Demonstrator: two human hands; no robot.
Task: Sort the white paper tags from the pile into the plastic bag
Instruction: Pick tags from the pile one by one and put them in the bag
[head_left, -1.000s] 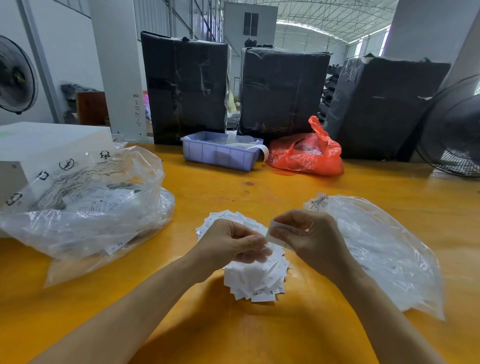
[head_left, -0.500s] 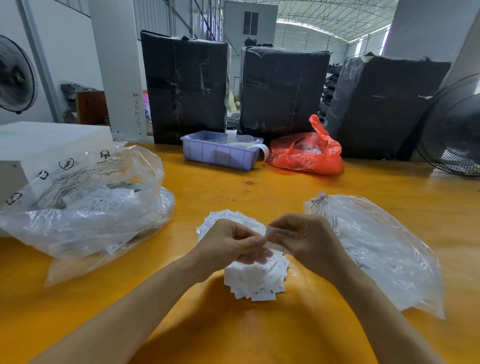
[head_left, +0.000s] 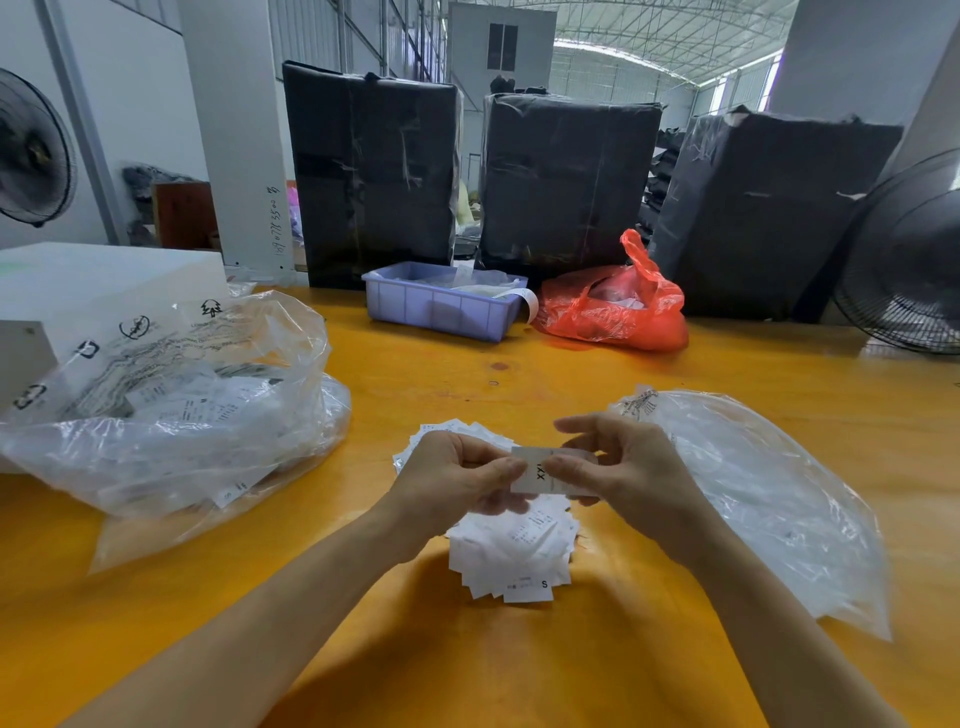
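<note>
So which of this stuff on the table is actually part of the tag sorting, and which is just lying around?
Part of the job:
- tag pinched between left hand and right hand
- pile of tags
- plastic bag on the right
- plastic bag with tags on the left, probably

Just lying about:
- blue bin
- red bag
- black bundles
- fan
- white box

Yellow wooden bench (head_left: 426, 395). On it: pile of white paper tags (head_left: 511, 556) at centre front, clear plastic bag (head_left: 769, 499) right, bigger tag-filled clear bag (head_left: 171, 415) left, white box (head_left: 62, 291) far left, lilac bin (head_left: 441, 304) and red bag (head_left: 618, 312) at back.
</note>
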